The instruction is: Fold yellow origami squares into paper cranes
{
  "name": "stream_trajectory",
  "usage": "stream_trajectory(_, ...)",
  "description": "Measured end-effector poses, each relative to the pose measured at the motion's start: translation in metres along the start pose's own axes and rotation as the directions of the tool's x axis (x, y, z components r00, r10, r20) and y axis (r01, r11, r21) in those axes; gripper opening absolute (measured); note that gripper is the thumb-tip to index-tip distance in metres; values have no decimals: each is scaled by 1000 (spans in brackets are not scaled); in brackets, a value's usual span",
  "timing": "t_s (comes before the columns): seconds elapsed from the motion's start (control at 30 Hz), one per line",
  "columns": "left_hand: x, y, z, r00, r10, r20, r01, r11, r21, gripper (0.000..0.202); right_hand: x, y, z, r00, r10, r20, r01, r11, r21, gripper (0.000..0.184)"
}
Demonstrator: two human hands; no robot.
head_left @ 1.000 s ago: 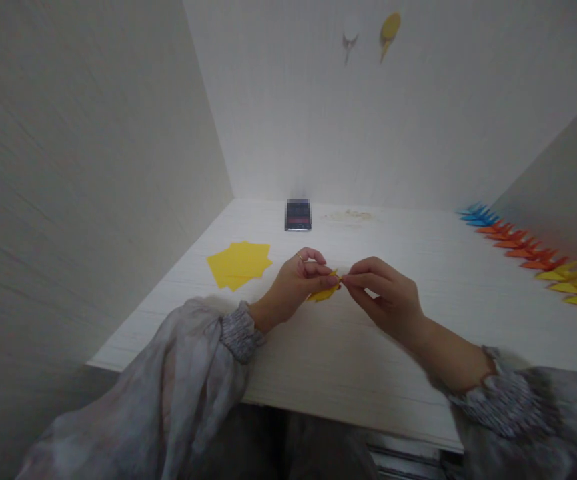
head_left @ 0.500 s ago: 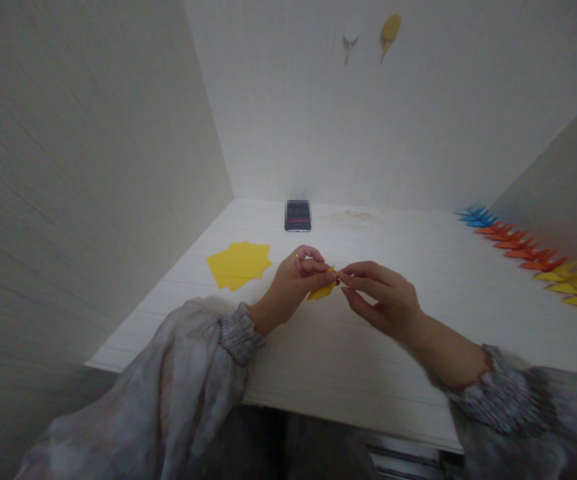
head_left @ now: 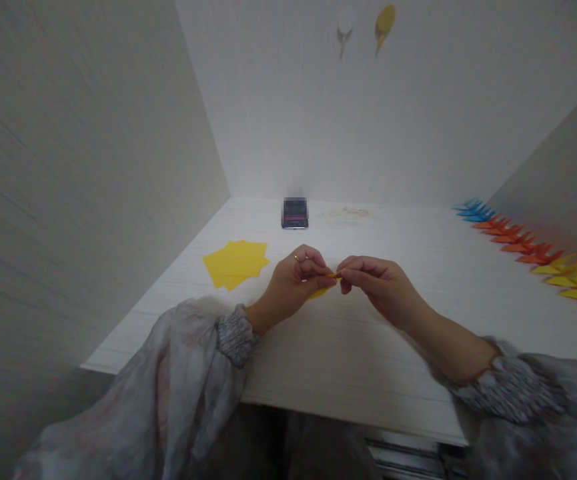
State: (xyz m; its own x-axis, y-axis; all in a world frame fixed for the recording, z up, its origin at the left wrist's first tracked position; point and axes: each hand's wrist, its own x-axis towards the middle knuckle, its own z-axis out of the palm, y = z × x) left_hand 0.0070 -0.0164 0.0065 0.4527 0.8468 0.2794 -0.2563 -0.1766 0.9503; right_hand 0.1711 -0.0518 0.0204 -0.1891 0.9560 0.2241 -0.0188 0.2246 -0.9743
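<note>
My left hand (head_left: 301, 277), with a ring on one finger, pinches a small folded piece of yellow paper (head_left: 319, 293). Most of that paper is hidden behind the fingers and thumb. From the other side, my right hand (head_left: 371, 280) closes thumb and fingertips on the paper's narrow end. Both sets of fingertips nearly meet above the table. Left of my hands lies a fanned stack of flat yellow paper sheets (head_left: 235, 264).
A phone (head_left: 295, 213) stands at the back of the white table (head_left: 358, 373). Along the right wall runs a row of folded paper cranes in blue (head_left: 475, 211), orange (head_left: 513, 237) and yellow (head_left: 573, 279). Two hooks, white (head_left: 345, 25) and yellow (head_left: 385, 20), are on the back wall.
My right hand's thumb and fingers, apart before, have closed on the end of the folded paper. My left hand keeps its grip. The view has shifted slightly.
</note>
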Motion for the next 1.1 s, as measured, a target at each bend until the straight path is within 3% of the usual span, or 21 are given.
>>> stream_trajectory(0.13,-1,1,-2,999,47,-8,-45,988,145,28,2,-1,0,997,75,-25,-75,997,31,2)
stream_trajectory(0.33,0,2,-1,1000,21,4,-21,996,82,29,2,-4,1,995,93,-35,-93,996,14,6)
stream_trajectory(0.8,-2,3,-1,998,47,43,-53,987,150,28,1,-11,3,998,65,-15,-66,990,-126,3)
stream_trajectory(0.97,-2,3,0,998,29,49,-31,998,47,27,2,-4,0,998,67,-17,-68,996,-56,5)
stream_trajectory(1.1,0,3,2,1000,10,20,-8,995,-103,28,0,0,2,1000,1,-8,-2,993,-117,12)
